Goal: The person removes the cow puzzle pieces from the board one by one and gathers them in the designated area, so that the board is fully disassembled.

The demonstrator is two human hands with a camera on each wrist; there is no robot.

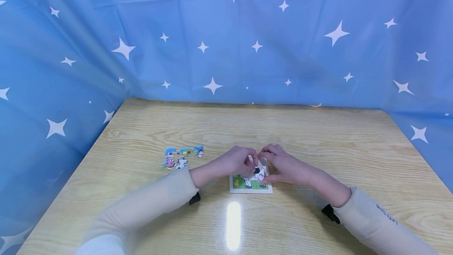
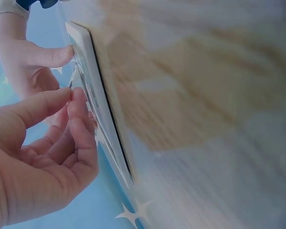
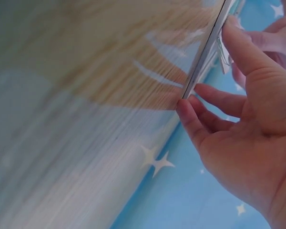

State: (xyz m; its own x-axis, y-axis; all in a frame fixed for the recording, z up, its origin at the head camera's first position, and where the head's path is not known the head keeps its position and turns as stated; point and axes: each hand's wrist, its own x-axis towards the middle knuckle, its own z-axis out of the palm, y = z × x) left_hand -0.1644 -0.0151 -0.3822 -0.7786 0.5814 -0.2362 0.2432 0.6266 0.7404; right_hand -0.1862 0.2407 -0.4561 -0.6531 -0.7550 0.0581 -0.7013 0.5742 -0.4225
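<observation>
In the head view, a cow jigsaw puzzle in a pale-rimmed tray (image 1: 251, 191) lies on the table, partly hidden by both hands. My left hand (image 1: 238, 161) is over its upper part. Thumb and fingertips of the left hand (image 2: 47, 152) pinch a thin puzzle piece (image 2: 74, 76), tilted above the tray (image 2: 97, 81) in the left wrist view. From the other side, my right hand (image 1: 287, 167) touches the tray's right side. In the right wrist view, the right hand (image 3: 257, 109) has its thumb extended on the tray (image 3: 206, 55) and fingertips at its edge.
Several loose puzzle pieces (image 1: 182, 163) with cow and landscape parts lie on the wooden table (image 1: 159, 125), left of the tray. A blue star-patterned cloth (image 1: 219, 23) hangs behind and along the left. Light glares off the table (image 1: 233, 225) in front of the tray.
</observation>
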